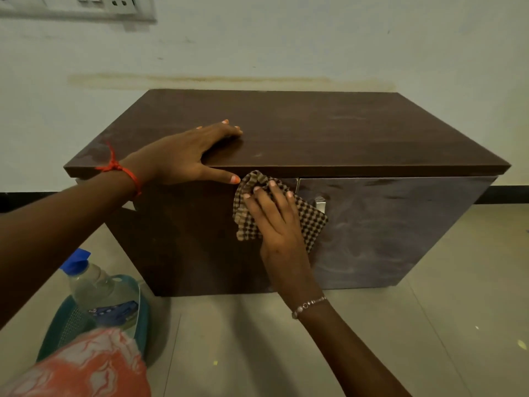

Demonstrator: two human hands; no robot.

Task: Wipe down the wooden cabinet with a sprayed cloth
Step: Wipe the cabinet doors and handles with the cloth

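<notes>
A low dark wooden cabinet (pixel 329 130) stands on the floor against the wall, with two front doors and a metal handle (pixel 320 203). My left hand (pixel 183 156) rests flat on the cabinet's top near its front edge, thumb hanging over the edge. My right hand (pixel 274 222) presses a brown checked cloth (pixel 312 222) flat against the front, at the top of the left door beside the handle. Wipe streaks show on the right door (pixel 400 233).
A clear spray bottle with a blue cap (pixel 97 287) lies in a teal basket (pixel 65 325) on the tiled floor at the lower left. An orange patterned garment (pixel 86 368) fills the bottom left corner. A switch plate (pixel 86 7) sits on the wall.
</notes>
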